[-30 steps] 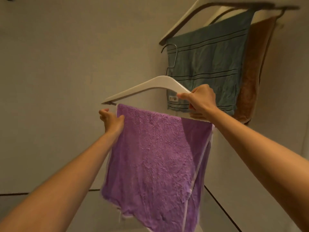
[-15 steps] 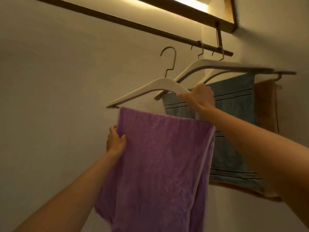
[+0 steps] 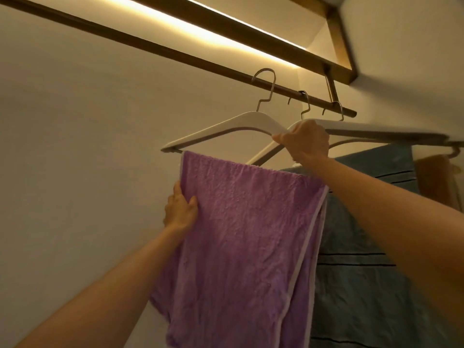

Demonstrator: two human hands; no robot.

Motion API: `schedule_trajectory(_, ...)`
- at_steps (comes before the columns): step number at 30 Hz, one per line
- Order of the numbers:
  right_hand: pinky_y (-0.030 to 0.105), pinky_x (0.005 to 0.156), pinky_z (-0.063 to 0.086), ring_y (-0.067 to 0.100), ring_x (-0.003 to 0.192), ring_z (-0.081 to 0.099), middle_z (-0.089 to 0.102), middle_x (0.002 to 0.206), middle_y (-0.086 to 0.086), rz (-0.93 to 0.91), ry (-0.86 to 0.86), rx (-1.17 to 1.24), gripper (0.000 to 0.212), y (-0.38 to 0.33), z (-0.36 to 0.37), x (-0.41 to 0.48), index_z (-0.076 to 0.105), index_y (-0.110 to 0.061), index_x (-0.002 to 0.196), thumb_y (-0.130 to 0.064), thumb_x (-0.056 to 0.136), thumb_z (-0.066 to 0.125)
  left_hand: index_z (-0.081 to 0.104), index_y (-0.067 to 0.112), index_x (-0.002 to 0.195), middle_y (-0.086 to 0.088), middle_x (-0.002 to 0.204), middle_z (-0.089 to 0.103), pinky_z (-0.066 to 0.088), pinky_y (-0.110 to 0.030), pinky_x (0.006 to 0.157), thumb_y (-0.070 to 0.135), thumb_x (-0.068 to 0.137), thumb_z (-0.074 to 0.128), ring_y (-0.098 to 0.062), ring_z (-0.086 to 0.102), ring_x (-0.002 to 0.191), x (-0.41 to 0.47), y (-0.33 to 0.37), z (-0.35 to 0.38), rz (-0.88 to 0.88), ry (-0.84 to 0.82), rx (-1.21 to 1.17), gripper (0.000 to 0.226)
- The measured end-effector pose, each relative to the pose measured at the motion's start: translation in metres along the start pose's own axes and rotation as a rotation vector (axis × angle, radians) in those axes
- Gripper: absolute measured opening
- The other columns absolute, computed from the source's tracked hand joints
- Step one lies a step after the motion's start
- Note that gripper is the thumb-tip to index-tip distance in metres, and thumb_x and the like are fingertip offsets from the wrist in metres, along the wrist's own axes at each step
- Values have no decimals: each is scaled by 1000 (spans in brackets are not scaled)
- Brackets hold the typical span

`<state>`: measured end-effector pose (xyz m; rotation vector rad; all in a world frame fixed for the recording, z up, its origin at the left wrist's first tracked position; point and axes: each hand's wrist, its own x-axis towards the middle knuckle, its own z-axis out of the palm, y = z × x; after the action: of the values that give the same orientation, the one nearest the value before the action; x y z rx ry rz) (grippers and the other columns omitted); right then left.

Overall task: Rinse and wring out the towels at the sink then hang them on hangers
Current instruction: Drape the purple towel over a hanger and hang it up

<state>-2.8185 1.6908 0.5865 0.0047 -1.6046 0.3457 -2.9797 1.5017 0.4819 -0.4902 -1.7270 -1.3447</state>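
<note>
A dark rail [image 3: 150, 46] ran along a plain cream wall [image 3: 75, 146], slanting down to the right in the head view. Above the rail sat a dark wooden frame [image 3: 251, 36] with a warm light strip [image 3: 200, 30] glowing along its underside. A short bracket [image 3: 331, 89] dropped from the frame to the rail near the rail's right end.

Just below the rail was a white hanger [image 3: 221, 128]. Its metal hook crossed the rail, though whether the hook rested on it could not be told. The purple towel [image 3: 251, 234] was draped over the hanger's bar and hung well below the rail in two layers, with a pale trim down its right edge.

The right hand [image 3: 303, 144] was curled round the hanger's right shoulder, under the rail. Lower down, the left hand [image 3: 180, 212] pinched the purple towel's left edge, thumb on the front and fingers behind.

Toward the rail's right end, two more hooks sat over it. A second hanger [image 3: 376, 130] there carried a blue-grey striped towel [image 3: 364, 272], partly behind the purple one. A brown towel [image 3: 431, 179] hung beyond it, past the rail's end.
</note>
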Motion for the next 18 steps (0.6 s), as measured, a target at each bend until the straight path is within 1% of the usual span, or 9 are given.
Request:
schedule_trajectory(4, 24, 65, 47, 16, 68, 59, 60, 78, 6, 19, -30, 12, 38, 6, -3, 36, 60, -7, 85, -44, 84, 62, 21, 17, 146, -21, 138, 42, 37, -47, 103, 22, 93, 48, -39, 44, 123, 25, 17, 7, 28, 40, -42, 59)
schedule_trajectory(6, 22, 63, 45, 13, 62, 55, 57, 72, 3, 24, -46, 0, 36, 4, -4, 53, 56, -10, 80, -45, 84, 61, 23, 16, 145, -23, 137, 42, 37, -44, 103, 21, 93, 47, -39, 45, 122, 33, 24, 13, 45, 44, -63, 57)
schedule_trajectory(8, 25, 64, 46, 11, 58, 52, 53, 64, 0, 35, -81, -4, 36, 3, -1, 63, 54, -12, 73, -46, 84, 62, 23, 15, 145, -25, 135, 42, 37, -43, 101, 18, 94, 45, -41, 45, 120, 36, 25, 18, 39, 19, -49, 55)
schedule_trajectory(10, 24, 60, 45, 10, 54, 50, 51, 62, -1, 53, -123, -4, 37, 0, 4, 69, 48, -15, 67, -45, 84, 62, 23, 17, 145, -26, 134, 41, 36, -43, 100, 16, 94, 42, -41, 44, 120, 39, 24, 20, 14, -6, -20, 55)
schedule_trajectory(13, 19, 51, 40, 12, 53, 50, 52, 63, 0, 97, -157, 5, 37, -3, 10, 74, 46, -16, 66, -44, 85, 62, 24, 18, 145, -24, 137, 39, 36, -41, 99, 16, 94, 41, -39, 44, 120, 42, 22, 22, -16, -23, 5, 54)
schedule_trajectory(16, 18, 47, 37, 11, 52, 51, 54, 63, 1, 113, -200, 19, 39, -5, 12, 71, 46, -15, 67, -46, 85, 61, 29, 17, 142, -23, 136, 41, 38, -39, 96, 16, 93, 42, -38, 46, 117, 39, 17, 19, -37, -25, 24, 51)
schedule_trajectory(18, 17, 44, 33, 9, 48, 49, 52, 61, -1, 105, -210, -15, 40, -3, 13, 66, 45, -15, 66, -46, 86, 60, 32, 18, 140, -21, 134, 43, 39, -39, 95, 19, 92, 46, -37, 48, 115, 34, 12, 18, -54, -28, 22, 50)
